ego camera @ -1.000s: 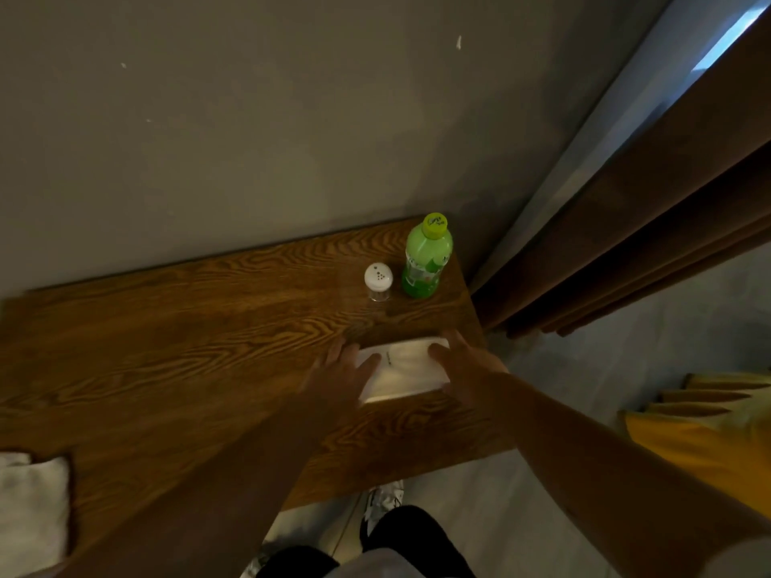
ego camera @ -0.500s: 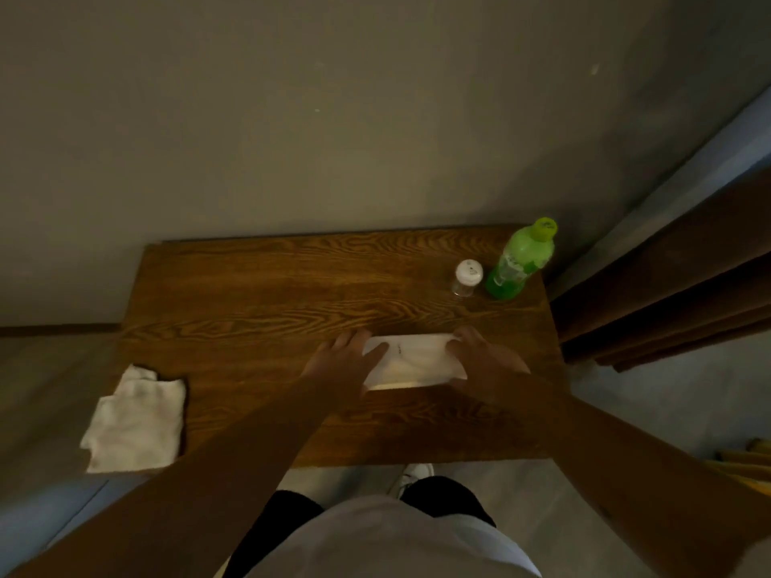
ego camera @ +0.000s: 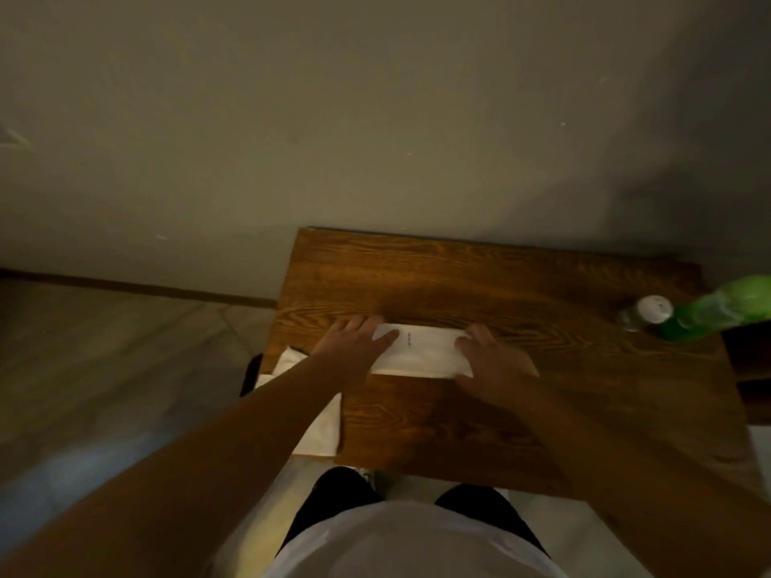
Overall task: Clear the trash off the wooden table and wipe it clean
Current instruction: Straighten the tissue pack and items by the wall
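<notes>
A folded white cloth lies flat on the wooden table, left of its middle. My left hand presses on the cloth's left end with fingers spread. My right hand presses on its right end in the same way. A green plastic bottle with a yellow cap stands at the table's far right corner. A small clear shaker with a white lid stands just left of the bottle.
A second crumpled white cloth lies by the table's front left corner, partly under my left forearm. A grey wall runs along the table's far edge. Pale floor lies to the left. My legs stand at the front edge.
Both hands have slid the folded cloth leftward over the table, away from the bottle and shaker. The view has swung left, so the table's left edge now shows.
</notes>
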